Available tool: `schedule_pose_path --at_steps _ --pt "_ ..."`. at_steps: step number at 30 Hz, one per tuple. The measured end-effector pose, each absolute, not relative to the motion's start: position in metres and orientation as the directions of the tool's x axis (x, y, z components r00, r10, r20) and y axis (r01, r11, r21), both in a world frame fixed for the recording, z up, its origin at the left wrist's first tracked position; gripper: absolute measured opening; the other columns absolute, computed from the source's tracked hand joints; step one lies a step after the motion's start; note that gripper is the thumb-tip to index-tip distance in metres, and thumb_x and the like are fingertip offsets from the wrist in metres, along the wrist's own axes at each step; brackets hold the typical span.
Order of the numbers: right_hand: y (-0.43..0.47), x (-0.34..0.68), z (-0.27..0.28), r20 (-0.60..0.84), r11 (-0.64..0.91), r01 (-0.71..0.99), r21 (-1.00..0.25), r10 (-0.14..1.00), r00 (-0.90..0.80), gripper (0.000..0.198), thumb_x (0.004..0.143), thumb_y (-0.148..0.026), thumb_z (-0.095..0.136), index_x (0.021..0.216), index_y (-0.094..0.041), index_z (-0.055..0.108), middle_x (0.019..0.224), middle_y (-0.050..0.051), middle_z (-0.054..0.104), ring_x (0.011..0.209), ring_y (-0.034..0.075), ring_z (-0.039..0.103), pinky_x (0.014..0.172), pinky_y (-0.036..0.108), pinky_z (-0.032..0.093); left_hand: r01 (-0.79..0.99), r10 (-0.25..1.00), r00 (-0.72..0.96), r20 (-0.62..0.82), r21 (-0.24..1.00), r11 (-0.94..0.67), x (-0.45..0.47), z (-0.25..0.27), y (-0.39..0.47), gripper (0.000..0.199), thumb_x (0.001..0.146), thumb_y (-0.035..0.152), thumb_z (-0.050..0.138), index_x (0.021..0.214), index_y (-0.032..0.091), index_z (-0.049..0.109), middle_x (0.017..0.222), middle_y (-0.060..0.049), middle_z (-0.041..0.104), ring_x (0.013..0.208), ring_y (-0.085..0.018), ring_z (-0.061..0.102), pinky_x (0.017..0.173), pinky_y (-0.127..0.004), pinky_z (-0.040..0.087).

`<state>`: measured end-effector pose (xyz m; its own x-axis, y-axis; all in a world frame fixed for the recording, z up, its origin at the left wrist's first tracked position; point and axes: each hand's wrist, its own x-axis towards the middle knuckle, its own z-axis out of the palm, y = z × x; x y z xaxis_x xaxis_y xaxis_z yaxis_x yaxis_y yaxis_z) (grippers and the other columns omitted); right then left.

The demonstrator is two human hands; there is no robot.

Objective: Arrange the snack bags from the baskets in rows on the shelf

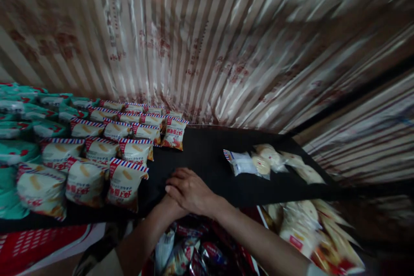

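My right hand [194, 192] lies palm down across my left hand [173, 207], at the front edge of the black shelf [207, 151]. Its fingers bend loosely, with the thumb apart, and nothing shows in it. The left hand's fingers are hidden underneath. Just left of both hands stands a snack bag [126, 183] with a striped red, white and blue top, the front one of several in rows. Below my forearms, a red-rimmed basket [257, 215] holds dark and shiny wrapped packets [184, 252].
Teal packets [19, 151] fill the shelf's far left. On its right lie a small white packet [242, 163] and clear-wrapped round pieces [268, 157]. Below right are more bagged goods [300, 228]. A red basket [42, 241] sits lower left. Striped plastic sheeting [194, 43] hangs behind.
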<state>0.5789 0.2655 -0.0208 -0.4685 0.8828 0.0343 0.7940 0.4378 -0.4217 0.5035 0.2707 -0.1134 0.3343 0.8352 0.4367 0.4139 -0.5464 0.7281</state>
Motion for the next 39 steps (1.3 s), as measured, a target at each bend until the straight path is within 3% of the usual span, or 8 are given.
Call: schedule_pose_path --at_steps 4,8,12,16,21,26,34,39 --pt "0.245 0.617 -0.029 0.157 0.34 0.891 -0.3 0.939 -0.305 0.04 0.096 -0.038 0.035 0.122 -0.021 0.059 0.129 0.01 0.058 0.12 0.023 0.05 0.102 0.04 0.041 0.317 0.599 0.674 0.433 0.562 -0.764 0.494 -0.091 0.271 0.034 0.078 0.011 0.047 0.104 0.023 0.066 0.1 -0.005 0.068 0.097 -0.021 0.064 0.086 -0.031 0.054" --pt "0.249 0.681 -0.037 0.381 -0.038 0.996 -0.075 0.922 0.064 0.048 0.09 -0.042 0.048 0.131 -0.018 0.051 0.142 0.015 0.043 0.137 0.035 0.026 0.106 0.055 0.031 0.442 0.719 0.559 0.413 0.585 -0.68 0.483 -0.073 0.278 0.047 0.08 0.004 0.039 0.122 0.019 0.056 0.129 -0.009 0.056 0.114 -0.019 0.057 0.098 -0.036 0.049" --pt "0.25 0.728 -0.052 0.219 -0.366 0.93 0.022 0.91 0.353 0.065 0.082 -0.039 0.06 0.14 -0.017 0.04 0.148 0.021 0.031 0.134 0.047 0.026 0.093 0.064 0.039 0.442 0.77 0.526 0.361 0.658 -0.61 0.48 -0.081 0.27 0.042 0.082 0.006 0.039 0.118 0.016 0.057 0.134 -0.012 0.052 0.105 -0.017 0.063 0.092 -0.032 0.053" --pt "0.239 0.737 -0.057 0.162 -0.342 0.939 0.033 0.929 0.332 0.059 0.079 -0.016 0.054 0.137 -0.025 0.044 0.144 0.017 0.039 0.131 0.041 0.034 0.088 0.054 0.047 0.414 0.767 0.526 0.367 0.677 -0.608 0.476 -0.087 0.258 0.042 0.082 0.006 0.039 0.119 0.017 0.057 0.136 -0.011 0.05 0.107 -0.017 0.062 0.094 -0.032 0.052" --pt "0.225 0.719 -0.023 0.115 -0.212 0.906 -0.367 0.956 0.27 0.062 0.073 -0.02 0.057 0.134 -0.021 0.046 0.129 0.012 0.055 0.117 0.03 0.052 0.099 0.044 0.043 0.406 0.818 0.461 0.345 0.737 -0.54 0.473 -0.09 0.252 0.039 0.083 0.008 0.04 0.115 0.016 0.06 0.134 -0.012 0.05 0.105 -0.018 0.062 0.094 -0.034 0.052" --pt "0.211 0.696 0.022 -0.256 -0.297 0.287 -0.911 0.951 0.171 0.06 0.068 -0.028 0.064 0.127 -0.024 0.051 0.112 0.004 0.066 0.099 0.023 0.063 0.086 0.039 0.051 0.276 0.91 0.366 0.193 0.912 -0.305 0.477 -0.092 0.251 0.04 0.085 0.029 0.049 0.123 0.017 0.054 0.141 -0.015 0.041 0.094 -0.018 0.065 0.079 -0.034 0.058" --pt "0.212 0.685 0.035 -0.403 -0.41 -0.11 -0.905 0.912 -0.077 0.046 0.061 -0.027 0.076 0.105 -0.022 0.064 0.097 0.003 0.071 0.083 0.019 0.066 0.074 0.034 0.053 -0.138 0.777 0.627 -0.055 0.974 0.181 0.474 -0.07 0.251 0.055 0.073 0.045 0.067 0.118 0.016 0.057 0.111 -0.01 0.066 0.096 -0.021 0.064 0.076 -0.029 0.052" --pt "0.223 0.672 0.008 -0.298 -0.278 -0.21 -0.937 0.952 0.067 0.042 0.07 -0.043 0.074 0.107 -0.026 0.062 0.109 0.004 0.068 0.092 0.019 0.065 0.084 0.037 0.051 -0.182 0.905 0.412 -0.104 0.964 0.193 0.476 -0.077 0.257 0.054 0.07 0.042 0.069 0.115 0.014 0.056 0.102 -0.008 0.068 0.081 -0.018 0.064 0.063 -0.025 0.051"
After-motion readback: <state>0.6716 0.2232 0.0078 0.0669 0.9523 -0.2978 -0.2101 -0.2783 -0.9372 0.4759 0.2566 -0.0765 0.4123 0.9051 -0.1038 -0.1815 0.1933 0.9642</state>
